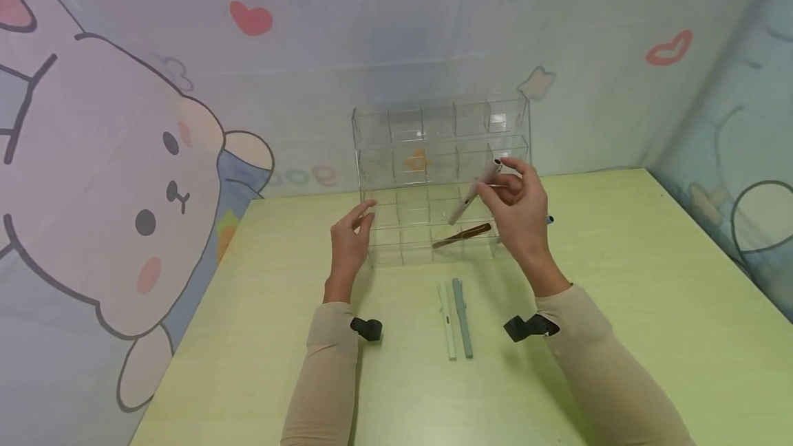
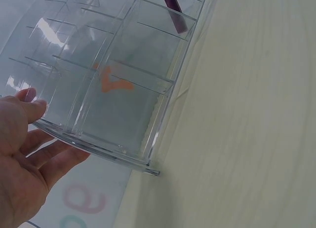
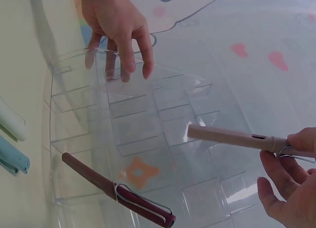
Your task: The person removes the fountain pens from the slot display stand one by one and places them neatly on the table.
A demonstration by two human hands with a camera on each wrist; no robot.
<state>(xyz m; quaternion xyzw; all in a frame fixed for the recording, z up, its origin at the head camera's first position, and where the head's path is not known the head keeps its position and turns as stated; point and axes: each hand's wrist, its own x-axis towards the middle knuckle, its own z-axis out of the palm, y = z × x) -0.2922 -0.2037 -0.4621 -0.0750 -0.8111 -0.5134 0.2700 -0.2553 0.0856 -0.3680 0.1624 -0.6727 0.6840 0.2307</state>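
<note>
A clear acrylic tiered rack (image 1: 415, 212) with divided compartments stands against the back cloth. My left hand (image 1: 350, 243) grips its left side panel, thumb on one face and fingers on the other, as the left wrist view shows (image 2: 29, 149). My right hand (image 1: 522, 208) pinches a pale pink pen (image 3: 232, 138) by its clip end, tilted in the air in front of the rack's right part. A dark red pen (image 1: 461, 235) with a wire clip (image 3: 143, 201) leans in the lowest tier. Behind my right hand, the tip of a blue pen (image 1: 550, 219) shows; the rest is hidden.
On the table (image 1: 248, 336) in front of the rack, a pale green pen (image 1: 447, 322) and a teal pen (image 1: 462, 319) lie side by side between my forearms. Behind the rack hangs a printed cloth (image 1: 310, 74) with hearts and a cartoon animal.
</note>
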